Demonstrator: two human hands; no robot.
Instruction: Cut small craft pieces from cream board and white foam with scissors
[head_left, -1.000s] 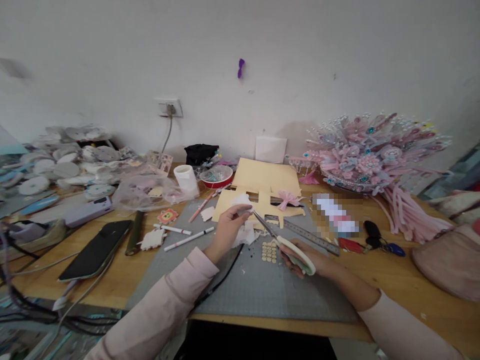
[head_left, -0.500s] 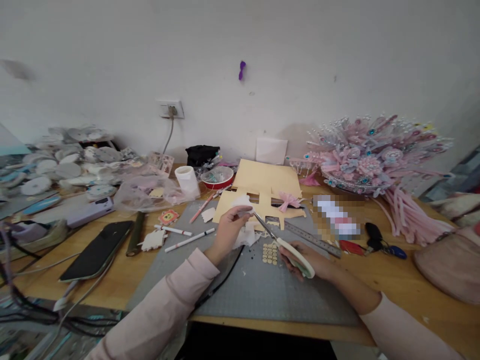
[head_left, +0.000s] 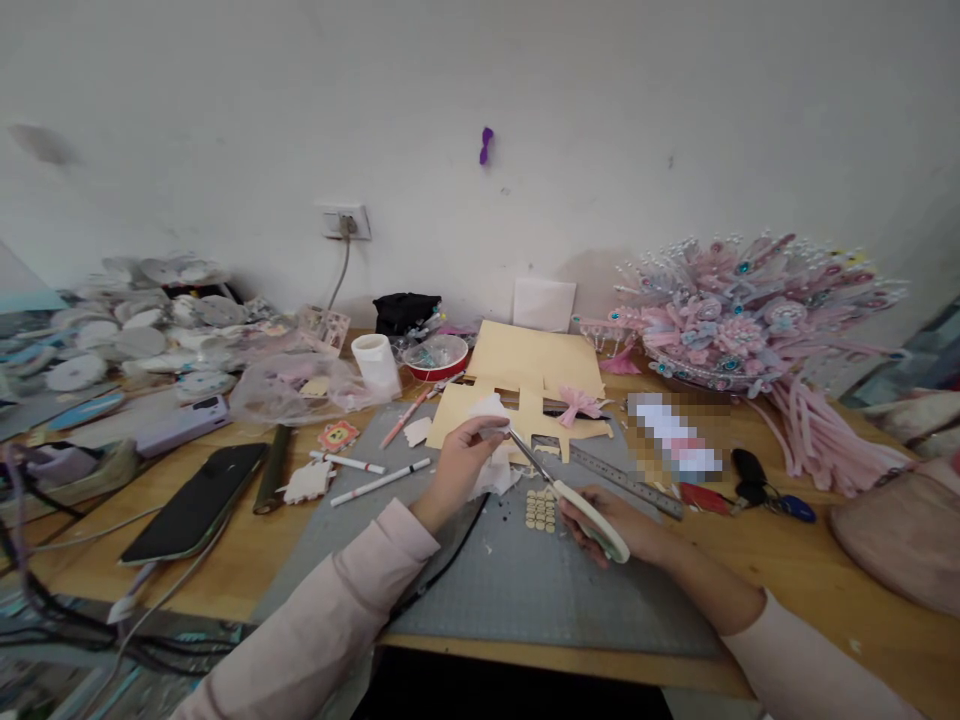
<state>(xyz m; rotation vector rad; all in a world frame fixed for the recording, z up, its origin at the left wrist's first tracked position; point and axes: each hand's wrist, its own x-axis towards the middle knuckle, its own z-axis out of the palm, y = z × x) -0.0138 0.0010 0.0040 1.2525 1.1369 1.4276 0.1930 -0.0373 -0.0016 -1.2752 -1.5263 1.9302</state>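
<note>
My left hand (head_left: pixel 457 465) pinches a small white paper piece (head_left: pixel 486 407) above the grey cutting mat (head_left: pixel 517 570). My right hand (head_left: pixel 611 520) grips the pale green handles of a pair of scissors (head_left: pixel 574 495), whose blades point up-left and meet the paper at my left fingertips. White paper scraps (head_left: pixel 495 475) lie under the hands. A cluster of small tan round cut-outs (head_left: pixel 540 508) sits on the mat between my hands. Behind them lies tan card (head_left: pixel 532 360) with notches cut out.
A metal ruler (head_left: pixel 615 468), two white pens (head_left: pixel 379 480), a pink pen (head_left: pixel 405 415), a black phone (head_left: pixel 196 500), a white cup (head_left: pixel 375 362) and a red bowl (head_left: pixel 435 355) lie about. A pink beaded headdress (head_left: pixel 742 315) stands at right, round discs (head_left: pixel 127 330) pile at left, cables (head_left: pixel 67 600) hang off the front left edge.
Almost nothing has moved. The scissors and both hands have shifted slightly while still at the white paper piece.
</note>
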